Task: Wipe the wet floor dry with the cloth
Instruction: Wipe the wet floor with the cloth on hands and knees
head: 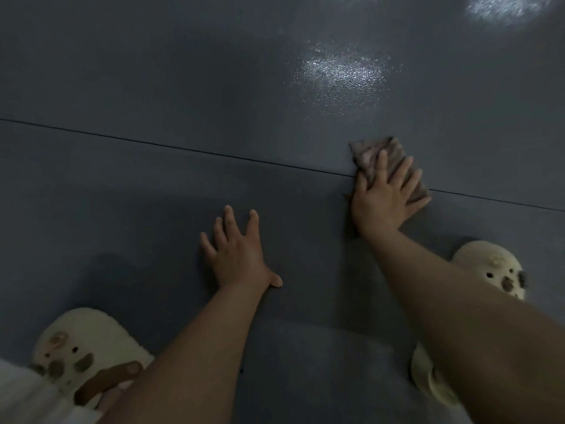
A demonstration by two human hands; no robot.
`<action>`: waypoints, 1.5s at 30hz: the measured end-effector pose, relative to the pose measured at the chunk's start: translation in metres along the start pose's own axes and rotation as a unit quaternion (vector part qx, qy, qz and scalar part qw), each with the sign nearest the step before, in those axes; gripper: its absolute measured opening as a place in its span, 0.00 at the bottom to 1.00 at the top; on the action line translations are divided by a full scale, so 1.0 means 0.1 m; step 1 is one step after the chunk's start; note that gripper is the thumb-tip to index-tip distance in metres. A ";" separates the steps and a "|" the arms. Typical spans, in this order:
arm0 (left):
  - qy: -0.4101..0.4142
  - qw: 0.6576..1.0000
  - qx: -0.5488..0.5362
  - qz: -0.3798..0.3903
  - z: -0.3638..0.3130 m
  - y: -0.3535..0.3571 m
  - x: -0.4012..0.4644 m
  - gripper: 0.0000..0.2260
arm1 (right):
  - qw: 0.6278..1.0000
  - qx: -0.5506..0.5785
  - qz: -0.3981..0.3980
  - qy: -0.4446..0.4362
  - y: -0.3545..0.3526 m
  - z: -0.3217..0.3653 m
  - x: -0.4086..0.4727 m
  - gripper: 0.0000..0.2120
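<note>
We are crouched low over the dark grey floor (153,71), and our right hand (383,194) lies flat with straight, spread fingers on the cloth (371,151), pressing it down right on the seam (183,149) that runs across the floor. Our left hand (238,252) holds nothing; it rests flat and spread on the floor nearer to us, well apart from the cloth, and seems to prop us up. Our pale slippers (82,347) frame both arms. The floor around our hands looks matt, so we judge it largely dry already. Beyond the cloth a glistening patch (339,75) catches the light; we cannot tell wetness from mere glare, but that stretch looks to be what remains.
</note>
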State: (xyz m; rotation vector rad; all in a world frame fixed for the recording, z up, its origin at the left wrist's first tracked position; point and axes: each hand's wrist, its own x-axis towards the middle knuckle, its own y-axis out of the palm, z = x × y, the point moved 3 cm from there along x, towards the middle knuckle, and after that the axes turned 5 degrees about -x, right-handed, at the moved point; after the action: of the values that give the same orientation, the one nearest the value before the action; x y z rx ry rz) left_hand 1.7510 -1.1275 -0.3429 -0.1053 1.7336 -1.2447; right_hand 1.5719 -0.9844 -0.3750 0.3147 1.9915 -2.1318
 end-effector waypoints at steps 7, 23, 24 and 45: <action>0.010 0.999 -0.030 -0.027 0.03 0.01 0.02 0.50 | 0.941 -0.062 0.023 -0.332 0.48 0.50 -1.24 0.28; -0.007 1.000 0.009 -0.011 0.01 0.00 0.03 0.59 | 0.997 -0.006 0.009 -0.075 0.01 -0.47 -0.20 0.27; -0.007 1.000 0.012 -0.011 0.01 0.00 0.02 0.59 | 0.997 0.002 0.013 -0.082 0.06 -0.39 -0.33 0.27; 0.087 0.993 0.054 -0.065 -0.50 -0.10 -0.89 0.42 | 0.934 -0.169 0.080 -0.303 -0.56 -0.61 -0.94 0.26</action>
State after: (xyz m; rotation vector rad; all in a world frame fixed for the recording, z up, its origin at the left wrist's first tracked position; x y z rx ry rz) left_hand 1.7579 -1.0490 -0.2771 -0.0479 1.8278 -1.4782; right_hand 1.6465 -0.9195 -0.2975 -0.2127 1.8227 -1.4967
